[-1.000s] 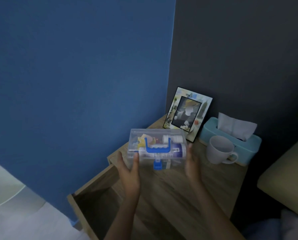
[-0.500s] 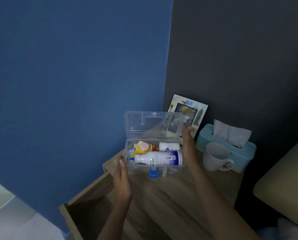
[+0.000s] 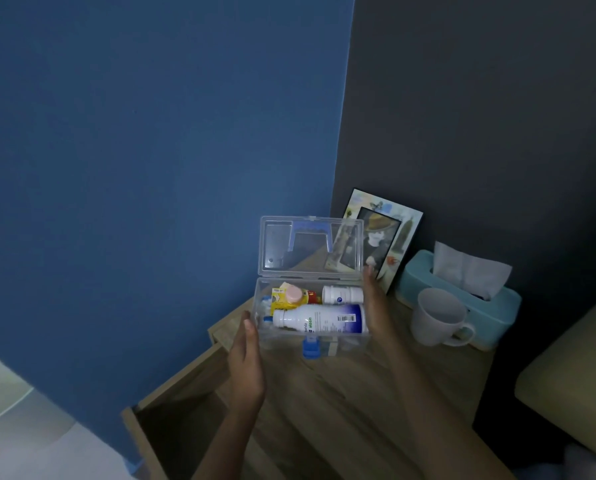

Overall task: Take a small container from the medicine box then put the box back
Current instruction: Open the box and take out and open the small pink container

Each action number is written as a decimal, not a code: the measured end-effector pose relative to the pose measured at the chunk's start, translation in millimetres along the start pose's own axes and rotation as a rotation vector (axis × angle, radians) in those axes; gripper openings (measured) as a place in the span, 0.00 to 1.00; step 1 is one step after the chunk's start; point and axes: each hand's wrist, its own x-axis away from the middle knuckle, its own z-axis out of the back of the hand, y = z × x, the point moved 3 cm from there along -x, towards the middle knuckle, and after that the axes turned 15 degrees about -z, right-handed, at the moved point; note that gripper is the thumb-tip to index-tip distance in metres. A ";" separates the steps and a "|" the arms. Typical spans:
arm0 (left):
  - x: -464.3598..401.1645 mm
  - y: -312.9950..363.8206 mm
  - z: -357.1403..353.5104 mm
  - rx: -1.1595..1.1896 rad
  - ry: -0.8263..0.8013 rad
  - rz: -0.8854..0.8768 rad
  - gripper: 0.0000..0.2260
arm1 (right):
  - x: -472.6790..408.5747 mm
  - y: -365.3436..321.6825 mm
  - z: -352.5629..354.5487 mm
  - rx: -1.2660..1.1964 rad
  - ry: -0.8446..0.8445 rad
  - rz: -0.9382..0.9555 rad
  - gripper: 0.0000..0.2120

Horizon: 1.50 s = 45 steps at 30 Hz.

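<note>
The clear plastic medicine box (image 3: 345,342) rests on the wooden nightstand (image 3: 341,403) with its lid (image 3: 310,247) standing upright and open. Inside lie a large white bottle (image 3: 320,318), a small white container (image 3: 342,294) behind it, and a yellow pack with a pink cap (image 3: 291,295). A blue latch hangs at the box's front. My left hand (image 3: 246,362) presses flat against the box's left end. My right hand (image 3: 376,306) lies along its right end, fingers up by the lid's corner.
A photo frame (image 3: 383,237) leans on the dark wall behind the box. A white mug (image 3: 438,317) and a teal tissue box (image 3: 462,299) stand to the right. The nightstand's drawer (image 3: 175,427) is pulled open at lower left. A cushion sits at far right.
The lid, closed a second ago, has been swung up and now stands open. My right hand slid from the lid's edge down along the box's right end.
</note>
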 end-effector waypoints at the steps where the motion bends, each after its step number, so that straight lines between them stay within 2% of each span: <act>1: -0.5 0.2 -0.4 -0.008 0.005 -0.002 0.35 | 0.4 4.4 0.9 -0.039 -0.002 -0.019 0.31; 5: -14.8 14.2 -6.1 -0.174 0.057 -0.203 0.32 | 1.6 20.6 4.1 -0.101 0.032 -0.014 0.28; 7: -32.8 24.8 -12.9 -0.333 0.090 -0.338 0.25 | 5.1 25.9 4.2 -0.101 0.048 0.000 0.27; 9: -54.9 32.1 -25.5 -0.513 0.053 -0.420 0.19 | 9.0 29.3 4.6 -0.113 0.073 0.014 0.28; 12: -84.0 28.1 -48.7 -0.740 -0.112 -0.360 0.18 | 14.4 36.7 5.9 -0.106 0.112 0.025 0.31; 15: -96.0 14.0 -64.3 -0.932 -0.246 -0.250 0.20 | 19.5 41.2 7.5 -0.018 0.138 0.026 0.38; 17: -98.2 7.3 -69.5 -1.046 -0.285 -0.236 0.22 | 19.7 44.8 9.2 0.054 0.151 0.015 0.41; 19: -100.5 2.6 -72.3 -1.095 -0.297 -0.228 0.23 | 18.2 49.1 11.8 0.069 0.161 0.005 0.40; 24: -103.5 0.6 -74.4 -0.903 -0.320 -0.112 0.18 | 17.6 54.4 11.6 0.082 0.176 -0.050 0.35; 28: -95.0 21.7 -72.3 -0.741 -0.211 -0.181 0.11 | 28.6 47.6 11.2 0.083 0.177 -0.034 0.34; 31: -66.3 45.1 -73.0 -0.418 -0.177 -0.231 0.06 | 53.7 35.9 8.7 -0.013 0.153 0.101 0.28; 33: -36.5 51.4 -74.9 -0.196 -0.239 -0.212 0.06 | 74.1 30.0 6.2 -0.053 0.148 0.216 0.22; 35: -4.5 47.6 -73.2 -0.049 -0.282 -0.144 0.08 | 91.8 35.1 3.2 -0.122 0.139 0.252 0.20; 38: 37.2 37.0 -68.7 0.053 -0.320 -0.062 0.08 | 116.2 50.4 -5.7 -0.147 0.117 0.251 0.13; 45: 81.9 32.7 -63.9 0.079 -0.335 -0.034 0.09 | 152.5 82.2 -3.6 -0.125 0.140 0.248 0.14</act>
